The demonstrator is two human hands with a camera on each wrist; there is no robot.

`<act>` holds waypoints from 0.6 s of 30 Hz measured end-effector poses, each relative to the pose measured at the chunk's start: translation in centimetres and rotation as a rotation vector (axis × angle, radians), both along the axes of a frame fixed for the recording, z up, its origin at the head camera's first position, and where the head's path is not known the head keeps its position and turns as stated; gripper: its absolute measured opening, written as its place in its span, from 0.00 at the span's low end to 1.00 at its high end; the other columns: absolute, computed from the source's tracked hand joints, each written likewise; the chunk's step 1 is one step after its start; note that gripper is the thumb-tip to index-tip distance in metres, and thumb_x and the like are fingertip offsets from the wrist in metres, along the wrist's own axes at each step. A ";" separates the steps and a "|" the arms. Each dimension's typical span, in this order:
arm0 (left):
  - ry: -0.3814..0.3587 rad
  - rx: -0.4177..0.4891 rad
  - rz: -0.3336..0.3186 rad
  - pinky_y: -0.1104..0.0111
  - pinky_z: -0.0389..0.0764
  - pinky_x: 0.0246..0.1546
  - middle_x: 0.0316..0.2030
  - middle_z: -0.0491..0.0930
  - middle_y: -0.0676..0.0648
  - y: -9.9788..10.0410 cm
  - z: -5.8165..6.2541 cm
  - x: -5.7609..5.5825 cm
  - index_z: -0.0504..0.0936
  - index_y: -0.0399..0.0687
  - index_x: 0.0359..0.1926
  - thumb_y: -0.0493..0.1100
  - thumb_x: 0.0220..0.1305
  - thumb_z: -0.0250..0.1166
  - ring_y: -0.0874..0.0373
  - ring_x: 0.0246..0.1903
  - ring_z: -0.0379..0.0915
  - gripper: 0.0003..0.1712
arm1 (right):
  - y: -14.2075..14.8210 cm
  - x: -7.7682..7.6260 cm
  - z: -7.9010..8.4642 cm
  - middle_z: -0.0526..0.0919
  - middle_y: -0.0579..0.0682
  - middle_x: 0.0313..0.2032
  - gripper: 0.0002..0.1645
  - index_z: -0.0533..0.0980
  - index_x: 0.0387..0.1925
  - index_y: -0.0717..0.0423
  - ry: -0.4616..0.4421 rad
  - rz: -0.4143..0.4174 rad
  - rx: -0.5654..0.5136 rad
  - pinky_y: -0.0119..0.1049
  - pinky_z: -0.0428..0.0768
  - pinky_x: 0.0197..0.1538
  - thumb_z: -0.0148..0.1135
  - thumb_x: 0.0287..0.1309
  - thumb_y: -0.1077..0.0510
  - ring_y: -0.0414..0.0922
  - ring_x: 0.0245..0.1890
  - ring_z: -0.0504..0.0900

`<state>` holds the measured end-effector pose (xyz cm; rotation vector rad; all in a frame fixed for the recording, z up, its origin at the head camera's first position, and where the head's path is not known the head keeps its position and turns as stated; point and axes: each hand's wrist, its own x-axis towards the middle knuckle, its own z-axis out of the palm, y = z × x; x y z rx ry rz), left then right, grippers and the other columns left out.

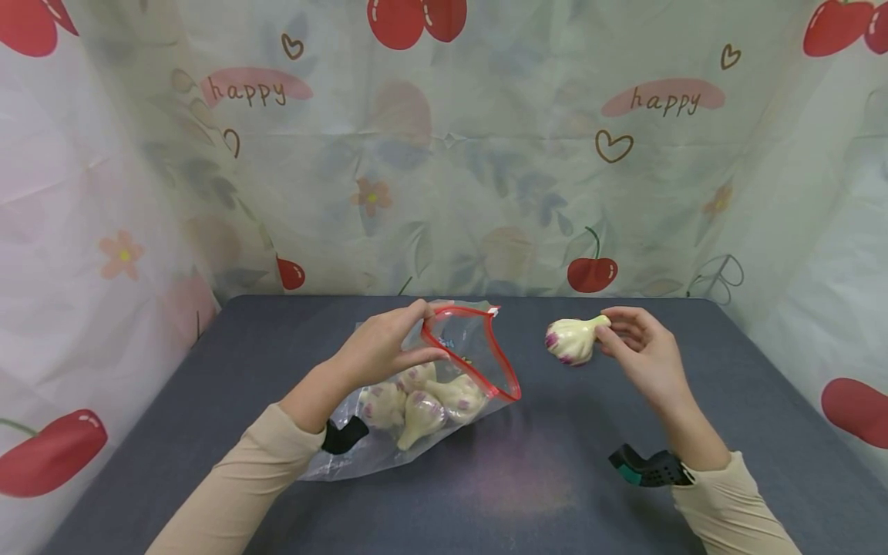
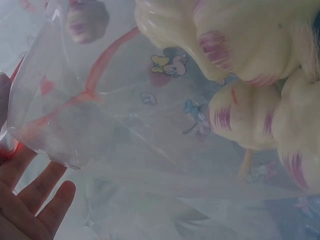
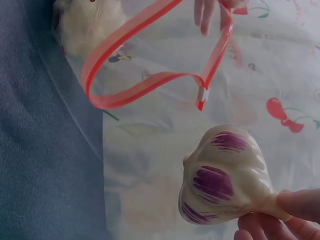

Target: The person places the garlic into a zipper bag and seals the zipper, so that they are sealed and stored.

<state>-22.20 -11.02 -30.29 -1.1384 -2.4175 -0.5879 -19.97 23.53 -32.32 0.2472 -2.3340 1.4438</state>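
My left hand (image 1: pixel 385 339) grips the open mouth of a clear zip bag (image 1: pixel 361 465) by its red-edged rim, thumb at the near side and fingers at the far side. Inside the bag lie several garlic bulbs (image 1: pixel 422 416), pale with purple streaks. To the right of the opening, my right hand (image 1: pixel 648 358) pinches another garlic bulb (image 1: pixel 573 341) by its stem, raised over the table with the round end toward the bag. The right wrist view shows this bulb (image 3: pixel 225 175) close up, apart from the red zip strip (image 3: pixel 135 95) and its white slider (image 3: pixel 202 94).
A dark grey table (image 1: pixel 527 478) lies under both hands. Fabric printed with cherries, flowers and the word "happy" forms a back wall (image 1: pixel 451 185) and two side walls. Black straps (image 1: pixel 652 466) sit on both wrists.
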 end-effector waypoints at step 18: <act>0.002 -0.002 -0.014 0.76 0.60 0.20 0.26 0.75 0.51 0.0 0.0 0.0 0.69 0.46 0.39 0.49 0.51 0.71 0.65 0.17 0.56 0.22 | -1.9 0.4 0.5 0.77 0.29 0.35 0.21 0.68 0.51 0.69 0.010 0.104 -0.042 0.25 0.80 0.36 0.58 0.62 0.59 0.28 0.33 0.81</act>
